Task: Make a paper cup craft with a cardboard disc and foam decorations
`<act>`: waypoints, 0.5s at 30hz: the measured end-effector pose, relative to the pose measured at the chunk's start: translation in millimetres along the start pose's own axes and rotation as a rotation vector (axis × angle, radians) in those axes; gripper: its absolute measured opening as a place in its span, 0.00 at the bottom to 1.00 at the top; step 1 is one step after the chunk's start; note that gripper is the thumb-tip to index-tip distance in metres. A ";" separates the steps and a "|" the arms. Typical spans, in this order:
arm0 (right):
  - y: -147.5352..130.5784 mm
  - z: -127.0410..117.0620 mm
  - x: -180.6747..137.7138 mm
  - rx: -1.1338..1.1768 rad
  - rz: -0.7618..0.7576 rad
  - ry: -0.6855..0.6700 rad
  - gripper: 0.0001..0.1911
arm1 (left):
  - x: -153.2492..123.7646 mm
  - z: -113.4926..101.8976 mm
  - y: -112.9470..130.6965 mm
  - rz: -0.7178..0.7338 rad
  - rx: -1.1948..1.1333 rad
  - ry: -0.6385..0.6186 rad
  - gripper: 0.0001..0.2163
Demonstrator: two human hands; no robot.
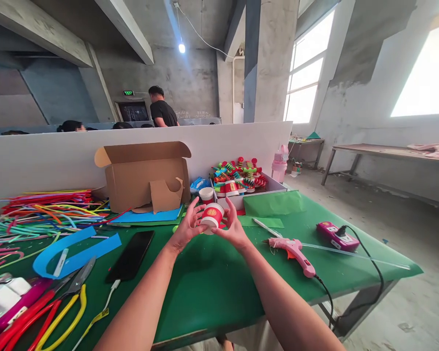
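Between both hands, just above the green table (205,292), is a small red and white paper cup (212,215), tilted on its side. My left hand (188,225) grips its left side with thumb and fingers. On the right side of the cup, my right hand (233,226) holds it with the thumb below and fingers raised. Behind the cup stand white stacked paper cups (206,195). A white box (278,187) beyond the right hand holds several colourful figures (237,178) made with cups and coiled strips.
Coloured pipe cleaners (58,207), a cardboard box (146,170), a phone (130,256) and scissors (76,287) lie on the left. To the right are a pink glue gun (292,251), a corded power strip (337,236) and green paper (274,202). A person (163,109) stands behind the white partition (40,161).
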State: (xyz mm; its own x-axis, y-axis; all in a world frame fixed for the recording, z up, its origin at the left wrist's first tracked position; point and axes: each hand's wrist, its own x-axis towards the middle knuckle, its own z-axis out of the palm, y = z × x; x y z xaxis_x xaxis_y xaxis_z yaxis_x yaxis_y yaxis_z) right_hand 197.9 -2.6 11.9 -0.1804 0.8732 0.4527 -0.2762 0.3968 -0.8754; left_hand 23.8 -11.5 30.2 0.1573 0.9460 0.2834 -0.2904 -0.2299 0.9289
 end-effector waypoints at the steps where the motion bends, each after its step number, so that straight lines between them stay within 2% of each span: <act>1: -0.6 0.1 -0.1 0.000 0.000 -0.001 0.55 | -0.4 1.0 0.2 0.010 0.020 -0.001 0.44; 6: 0.4 0.2 0.0 0.047 0.032 0.002 0.57 | -1.8 4.2 -1.0 0.026 0.091 -0.028 0.46; 15: 11.3 -4.5 3.3 0.092 0.085 -0.117 0.63 | 0.6 -0.3 -4.7 0.072 0.263 -0.064 0.50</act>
State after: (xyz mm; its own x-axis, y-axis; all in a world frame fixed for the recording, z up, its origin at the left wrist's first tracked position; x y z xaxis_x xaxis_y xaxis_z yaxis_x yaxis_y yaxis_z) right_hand 198.5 6.0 2.7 -0.3135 0.8617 0.3990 -0.3399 0.2905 -0.8945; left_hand 25.0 -9.8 25.9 0.2072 0.9106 0.3575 -0.0492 -0.3553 0.9335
